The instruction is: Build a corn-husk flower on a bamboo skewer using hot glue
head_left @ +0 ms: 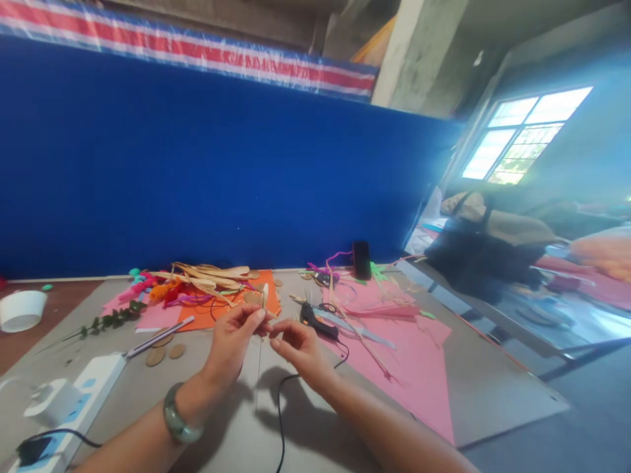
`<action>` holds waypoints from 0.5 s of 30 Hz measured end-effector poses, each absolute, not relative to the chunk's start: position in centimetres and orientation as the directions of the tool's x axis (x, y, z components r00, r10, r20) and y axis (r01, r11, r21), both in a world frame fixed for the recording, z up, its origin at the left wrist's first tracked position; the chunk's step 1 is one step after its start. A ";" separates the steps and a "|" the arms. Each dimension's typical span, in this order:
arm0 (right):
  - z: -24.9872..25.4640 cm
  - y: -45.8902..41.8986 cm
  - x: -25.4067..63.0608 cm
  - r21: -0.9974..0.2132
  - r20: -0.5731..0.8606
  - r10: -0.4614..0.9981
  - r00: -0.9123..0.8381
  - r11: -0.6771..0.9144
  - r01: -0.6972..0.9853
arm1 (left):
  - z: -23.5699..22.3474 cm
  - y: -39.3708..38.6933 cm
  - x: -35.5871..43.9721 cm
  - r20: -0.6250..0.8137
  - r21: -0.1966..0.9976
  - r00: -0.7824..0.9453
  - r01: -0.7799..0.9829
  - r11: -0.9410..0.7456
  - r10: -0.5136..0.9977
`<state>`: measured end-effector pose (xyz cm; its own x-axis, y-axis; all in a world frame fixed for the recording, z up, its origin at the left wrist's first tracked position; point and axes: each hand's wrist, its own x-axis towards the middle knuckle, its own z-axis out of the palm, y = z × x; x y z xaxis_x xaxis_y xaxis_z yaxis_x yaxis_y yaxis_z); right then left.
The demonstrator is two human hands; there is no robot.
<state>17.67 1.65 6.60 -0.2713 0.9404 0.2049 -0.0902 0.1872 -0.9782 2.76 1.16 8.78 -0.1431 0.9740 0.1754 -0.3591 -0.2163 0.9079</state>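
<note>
Over the middle of the table, my left hand (240, 334) pinches a thin pale strip (265, 295) that looks like raffia and sticks up above the fingertips. Close beside it on the right is my right hand (300, 347), its thumb and fingers closed at the strip's lower end. The exact grip there is too small to make out. A black hot glue gun (318, 322) lies just beyond my right hand, with scissors (362, 328) next to it. Beyond my left hand, loose raffia strands (211, 274) are heaped on orange paper (197, 318).
Pink paper sheets (414, 368) spread across the right side. A phone (361, 260) leans against the blue partition (236, 157). A power strip (93, 401), wooden discs (156, 357), a pen (162, 336), a leafy sprig (113, 318) and a white bowl (22, 311) lie left. The black cable (280, 414) crosses the front.
</note>
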 end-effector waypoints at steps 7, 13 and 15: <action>10.4 1.4 16.4 -0.946 0.319 0.924 -0.212 0.323 -0.015 | 9.9 1.5 1.2 0.233 0.886 -0.231 -0.350 -0.304 0.945; 13.3 3.2 14.2 -0.944 0.328 0.902 -0.282 0.316 -0.088 | 9.5 2.1 0.1 0.228 0.881 -0.200 -0.374 -0.289 0.953; 13.8 3.9 13.7 -0.949 0.314 0.896 -0.315 0.292 -0.115 | 9.7 2.2 -0.1 0.226 0.880 -0.190 -0.380 -0.284 0.955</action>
<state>13.73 3.85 13.78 -0.3154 0.8956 0.3139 -0.1148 0.2923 -0.9494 -0.08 2.22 9.68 -0.1899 0.9554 0.2262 -0.3800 -0.2839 0.8803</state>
